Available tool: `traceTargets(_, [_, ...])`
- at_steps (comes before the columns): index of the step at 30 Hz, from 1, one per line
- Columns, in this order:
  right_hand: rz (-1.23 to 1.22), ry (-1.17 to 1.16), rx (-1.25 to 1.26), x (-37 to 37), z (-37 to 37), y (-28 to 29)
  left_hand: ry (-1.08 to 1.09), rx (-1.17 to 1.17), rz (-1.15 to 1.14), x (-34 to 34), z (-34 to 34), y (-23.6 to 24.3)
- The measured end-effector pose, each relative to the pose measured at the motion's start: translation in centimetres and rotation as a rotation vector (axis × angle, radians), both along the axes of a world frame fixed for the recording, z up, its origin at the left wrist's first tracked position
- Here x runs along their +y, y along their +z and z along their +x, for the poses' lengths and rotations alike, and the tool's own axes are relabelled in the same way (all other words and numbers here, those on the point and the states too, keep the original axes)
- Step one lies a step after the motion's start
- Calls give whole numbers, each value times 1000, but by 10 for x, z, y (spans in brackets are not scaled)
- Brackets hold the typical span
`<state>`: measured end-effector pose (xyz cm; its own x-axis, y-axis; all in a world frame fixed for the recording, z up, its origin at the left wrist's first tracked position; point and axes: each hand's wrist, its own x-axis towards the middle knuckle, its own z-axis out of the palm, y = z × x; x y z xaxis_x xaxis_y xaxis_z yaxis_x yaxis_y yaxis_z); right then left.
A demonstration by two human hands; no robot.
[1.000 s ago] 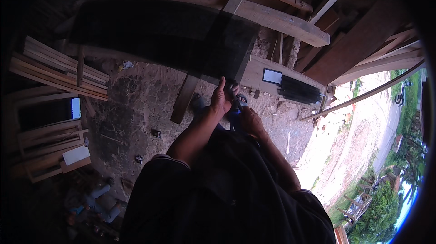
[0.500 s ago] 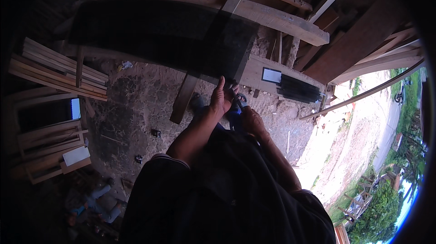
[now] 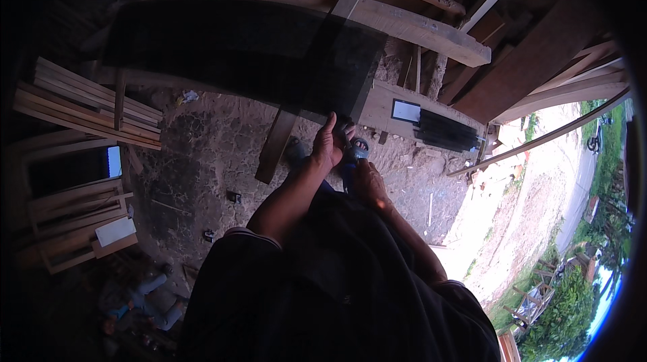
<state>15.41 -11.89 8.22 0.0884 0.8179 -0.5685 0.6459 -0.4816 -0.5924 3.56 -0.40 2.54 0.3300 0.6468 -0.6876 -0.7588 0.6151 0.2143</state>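
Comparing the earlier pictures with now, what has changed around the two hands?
The right hand has shifted slightly left and toward the black shirt; whether it let anything go is unclear. The left hand stays by the near edge of the dark sheet, which lies as before.

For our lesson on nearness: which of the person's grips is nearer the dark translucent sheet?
Left. The left grip is by the lower right corner of the dark translucent sheet; the right grip is lower and farther away.
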Motion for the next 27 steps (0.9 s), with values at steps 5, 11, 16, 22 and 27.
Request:
traceTargets(5, [50, 12, 28, -2, 4, -5, 0, -6, -3, 0, 1, 2])
traceTargets(11, [174, 91, 35, 6, 22, -4, -10, -35, 19, -1, 0, 0])
traceTargets(16, [138, 16, 43, 2, 11, -9, -11, -37, 23, -1, 0, -1])
traceTargets(22, [122, 101, 60, 7, 23, -8, -27, -34, -7, 0, -3, 2])
traceTargets(27, [114, 31, 16, -1, 11, -3, -30, -38, -28, -1, -3, 5])
